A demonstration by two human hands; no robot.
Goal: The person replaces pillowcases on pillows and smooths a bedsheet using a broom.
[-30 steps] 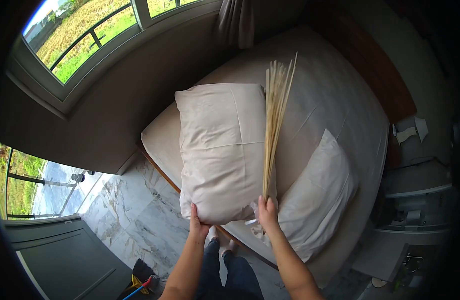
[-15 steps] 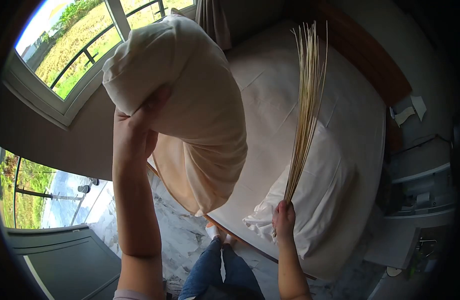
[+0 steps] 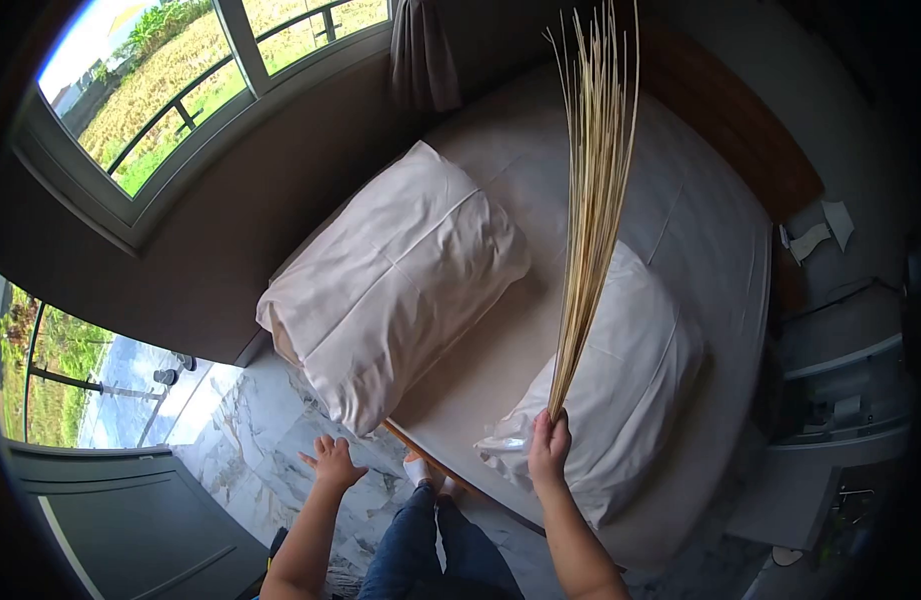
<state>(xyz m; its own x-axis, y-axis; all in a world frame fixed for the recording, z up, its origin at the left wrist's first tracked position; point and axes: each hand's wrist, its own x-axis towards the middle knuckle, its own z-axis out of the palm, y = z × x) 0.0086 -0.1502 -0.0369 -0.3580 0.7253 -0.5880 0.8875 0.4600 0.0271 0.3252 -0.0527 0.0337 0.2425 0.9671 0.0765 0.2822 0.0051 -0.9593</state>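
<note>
In my right hand [image 3: 550,447] is a stick broom [image 3: 591,200], gripped at its narrow lower end, its thin bristles fanning upward over the bed. My left hand [image 3: 334,463] is empty with fingers spread, just below the near corner of a pale pillow [image 3: 401,270]. That pillow lies flat on the left side of the bed, one end by the mattress edge. A second pale pillow [image 3: 621,370] rests on the right, partly hidden behind the broom and my right hand. Both lie on the bed's pale sheet [image 3: 526,320].
A wooden headboard [image 3: 741,130] closes off the far right of the bed. Windows [image 3: 141,100] and a curtain [image 3: 426,55] are at upper left. A grey cabinet or door panel [image 3: 131,520] stands lower left on the marble-patterned floor [image 3: 251,430]. Shelving [image 3: 846,400] lines the right.
The pillow that my left hand held up is now down on the bed, released. My left hand has dropped lower and opened. The broom has shifted slightly left and up.
</note>
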